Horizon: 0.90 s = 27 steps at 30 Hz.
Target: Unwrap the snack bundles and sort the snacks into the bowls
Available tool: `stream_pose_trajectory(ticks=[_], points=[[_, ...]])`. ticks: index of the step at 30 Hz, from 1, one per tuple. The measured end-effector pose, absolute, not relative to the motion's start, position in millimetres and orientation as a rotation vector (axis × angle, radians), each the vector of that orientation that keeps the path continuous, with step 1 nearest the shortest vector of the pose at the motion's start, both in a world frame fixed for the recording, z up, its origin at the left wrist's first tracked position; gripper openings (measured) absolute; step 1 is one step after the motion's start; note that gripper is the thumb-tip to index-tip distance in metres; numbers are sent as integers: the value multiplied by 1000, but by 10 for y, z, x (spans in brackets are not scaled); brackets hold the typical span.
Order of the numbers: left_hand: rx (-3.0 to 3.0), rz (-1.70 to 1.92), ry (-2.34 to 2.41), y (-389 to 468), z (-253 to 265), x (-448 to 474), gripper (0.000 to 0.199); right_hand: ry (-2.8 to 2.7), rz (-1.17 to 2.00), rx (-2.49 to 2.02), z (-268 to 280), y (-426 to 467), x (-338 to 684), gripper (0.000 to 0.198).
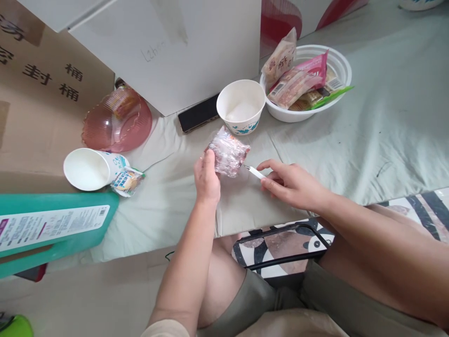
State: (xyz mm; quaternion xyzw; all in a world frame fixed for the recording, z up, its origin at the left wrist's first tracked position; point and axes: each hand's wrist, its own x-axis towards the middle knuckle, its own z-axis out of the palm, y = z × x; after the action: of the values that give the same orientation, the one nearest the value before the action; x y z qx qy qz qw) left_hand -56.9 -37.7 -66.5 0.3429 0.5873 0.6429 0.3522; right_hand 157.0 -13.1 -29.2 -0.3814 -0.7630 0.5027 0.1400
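My left hand [207,178] is closed around the left edge of a small package in crinkled clear plastic wrap [229,152], with reddish and orange print beneath. The thumb lies across its front. My right hand [293,182] pinches a slim white pen-like cutter [257,172] between thumb and index finger. Its thin dark tip points left at the package's lower right corner, very close to it; whether they touch I cannot tell. Just behind the package stands a white paper bowl [242,105] with blue print.
A white plastic bowl [342,70] of wrapped snacks stands at the back right, beside a phone [198,114] behind the paper bowl. Leftward are a pink bowl [140,124], a tipped paper cup [87,169], a snack packet [128,181] and a green container [80,234].
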Motion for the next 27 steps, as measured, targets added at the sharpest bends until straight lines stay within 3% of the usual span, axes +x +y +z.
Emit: stream_pose_trajectory(ticks=[8,12,15,22,27], points=[[730,1559,1424,-394,-612,-682,54,-2332,657,-1308,-423,103,1748,24],[849,1295,1380,-459,-608,-648,64,-2327,427,-1433,-553,298,1871,20],[1003,1189,1431,-492,-582,-623,56,-2254,264,-1436,-588,344,1885,21],[1421,1210,1473,-524,-554,-573,59,-2208,623,-818,-433,45,1604,50],[1558,1208,1586,-542,-603,-572,62,-2322,664,-695,-459,-47,1481,25]])
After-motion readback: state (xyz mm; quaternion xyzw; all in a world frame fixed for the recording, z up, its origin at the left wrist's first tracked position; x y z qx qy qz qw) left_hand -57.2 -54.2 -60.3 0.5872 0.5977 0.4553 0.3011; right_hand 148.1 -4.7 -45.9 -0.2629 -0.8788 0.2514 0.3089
